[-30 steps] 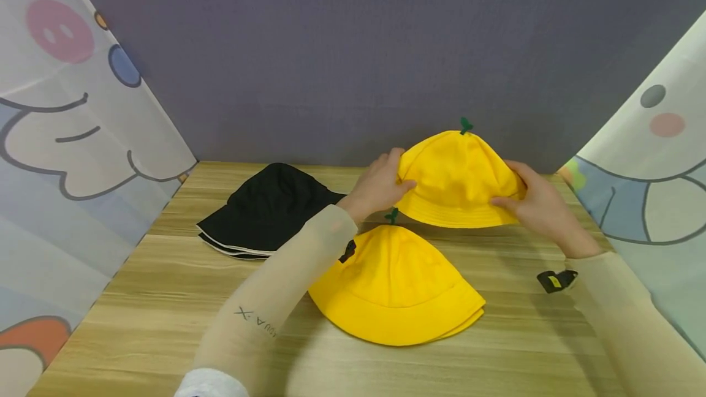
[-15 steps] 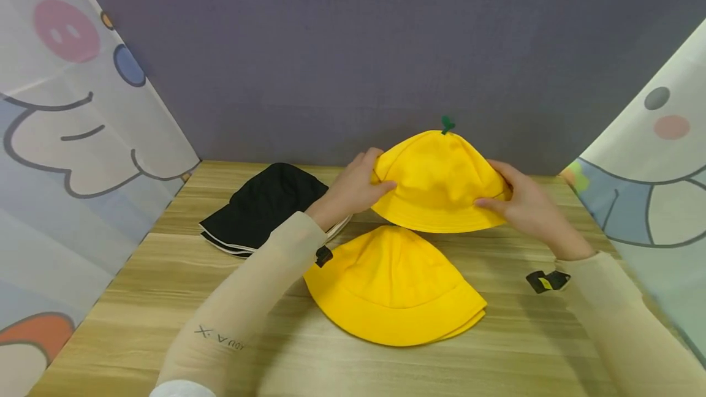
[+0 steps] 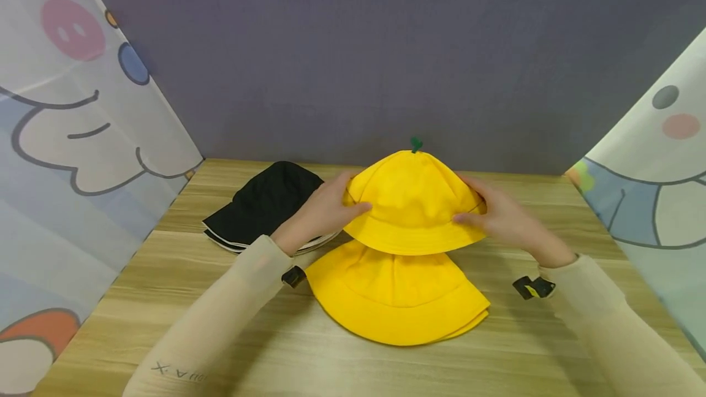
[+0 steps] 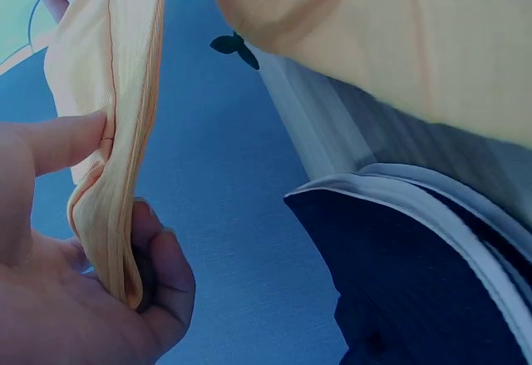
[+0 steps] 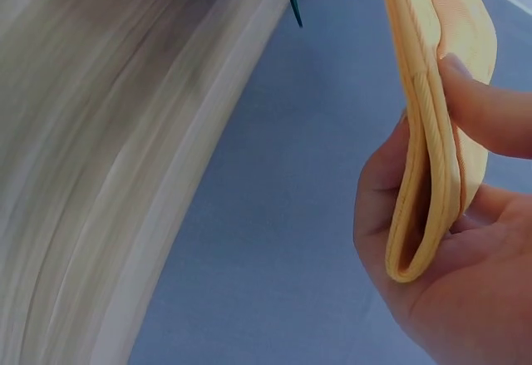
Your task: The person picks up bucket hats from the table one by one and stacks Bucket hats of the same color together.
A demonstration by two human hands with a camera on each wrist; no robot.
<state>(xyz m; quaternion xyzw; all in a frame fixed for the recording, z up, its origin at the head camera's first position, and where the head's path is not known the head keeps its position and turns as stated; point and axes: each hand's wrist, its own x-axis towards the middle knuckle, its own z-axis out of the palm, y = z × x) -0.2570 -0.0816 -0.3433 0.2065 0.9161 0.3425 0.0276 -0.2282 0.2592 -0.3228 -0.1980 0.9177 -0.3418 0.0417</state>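
Observation:
A yellow bucket hat with a small green sprout on its crown is held up between both hands. My left hand grips its left side, thumb on the front and fingers behind. On the opposite side my right hand pinches it in the same way. Both wrist views show the brim folded flat between thumb and fingers. Just below and in front, another yellow bucket hat lies on the table, its top hidden behind the held hat. A black bucket hat with pale brim edging lies behind my left wrist.
The hats lie on a wood-grain table. A grey-purple panel rises along its back edge. Cartoon-printed cloths border the left and right sides.
Both hands have carried the held yellow hat to the left and lately downward, so it now overlaps the top of the lying yellow hat. The lying hats stay put.

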